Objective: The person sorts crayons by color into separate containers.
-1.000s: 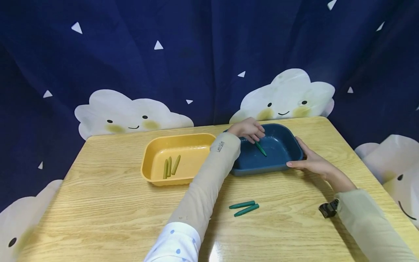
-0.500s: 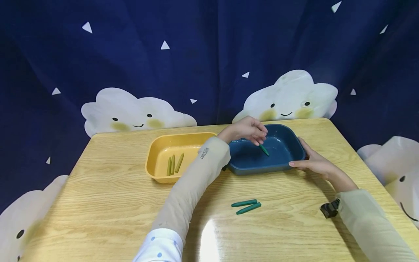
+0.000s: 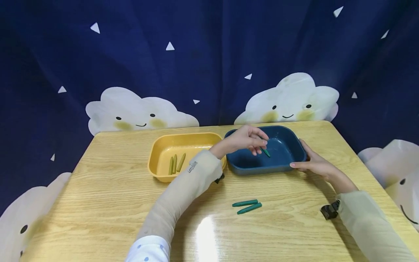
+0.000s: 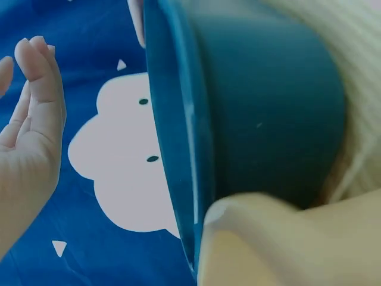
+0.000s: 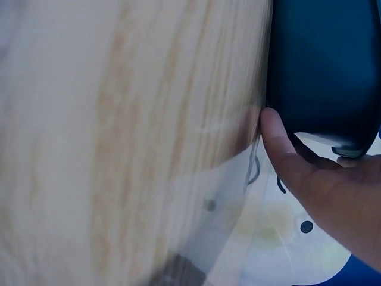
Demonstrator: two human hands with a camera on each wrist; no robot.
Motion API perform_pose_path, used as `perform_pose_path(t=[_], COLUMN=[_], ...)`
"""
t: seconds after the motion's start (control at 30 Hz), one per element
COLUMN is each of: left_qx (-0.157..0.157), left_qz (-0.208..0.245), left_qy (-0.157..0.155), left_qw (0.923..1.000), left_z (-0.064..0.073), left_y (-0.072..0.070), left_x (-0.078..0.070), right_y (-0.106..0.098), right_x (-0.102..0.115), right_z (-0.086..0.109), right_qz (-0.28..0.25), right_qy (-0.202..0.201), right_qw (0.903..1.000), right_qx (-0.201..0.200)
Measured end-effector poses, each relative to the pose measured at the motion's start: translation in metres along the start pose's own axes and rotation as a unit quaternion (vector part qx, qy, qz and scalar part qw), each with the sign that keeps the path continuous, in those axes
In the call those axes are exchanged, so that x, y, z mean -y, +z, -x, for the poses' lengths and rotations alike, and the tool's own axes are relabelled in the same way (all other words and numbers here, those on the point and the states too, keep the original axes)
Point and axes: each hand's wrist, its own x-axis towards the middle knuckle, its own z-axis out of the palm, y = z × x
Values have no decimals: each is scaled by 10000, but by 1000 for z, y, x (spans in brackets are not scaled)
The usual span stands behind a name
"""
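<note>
A dark blue tray stands at the back right of the table. My left hand hovers over it, fingers loosely bent and holding nothing. The left wrist view has this hand apart from the tray's rim. Just below the fingertips lies a green crayon in the tray, partly hidden by them. My right hand grips the tray's right end, thumb at the front and fingers round the side. In the right wrist view, the thumb touches the tray's wall.
A yellow tray sits left of the blue one, with 3 olive-yellow crayons inside. Two green crayons lie side by side on the wooden table. A dark blue curtain with clouds hangs behind.
My left hand has drawn back slightly from the green crayon, which stays in the blue tray. The left forearm has shifted left. My right hand keeps its grip on the tray.
</note>
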Motion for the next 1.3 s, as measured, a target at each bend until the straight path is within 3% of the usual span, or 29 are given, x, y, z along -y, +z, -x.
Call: perform_pose_path(t=[0.13, 0.37, 0.53, 0.63, 0.77, 0.93, 1.1, 1.2, 1.3], left_qx=[8, -399, -612, -526, -155, 264, 471, 473, 511], left_qz=[-58, -267, -765, -1183, -1676, -2265, -2665, -3128, -3667], left_qy=[127, 556, 646, 618, 572, 428, 308, 170, -77], left_qw=[9999, 9973, 9931, 9897, 9841, 9727, 9622, 9485, 9289], left_z=[12, 35, 52, 58, 63, 72, 82, 85, 88], left_y=[9, 24, 33, 35, 37, 37, 36, 37, 39], left_x=[0, 7, 17, 26, 40, 50, 61, 67, 71], right_y=[-1, -2, -3, -3, -4, -2, -1, 0, 0], right_x=[-2, -3, -3, -3, -3, -3, -2, -2, -1], right_z=[3, 5, 3, 3, 2, -1, -1, 0, 1], right_qz=[5, -66, -55, 43, 158, -96, -39, -36, -40], right_qy=[9, 40, 31, 40, 58, -8, 24, 50, 53], right_qw=[10000, 10000, 10000, 10000, 9998, 9999, 10000, 10000, 10000], right_qx=[-16, -32, -40, -54, -58, 38, 25, 22, 36])
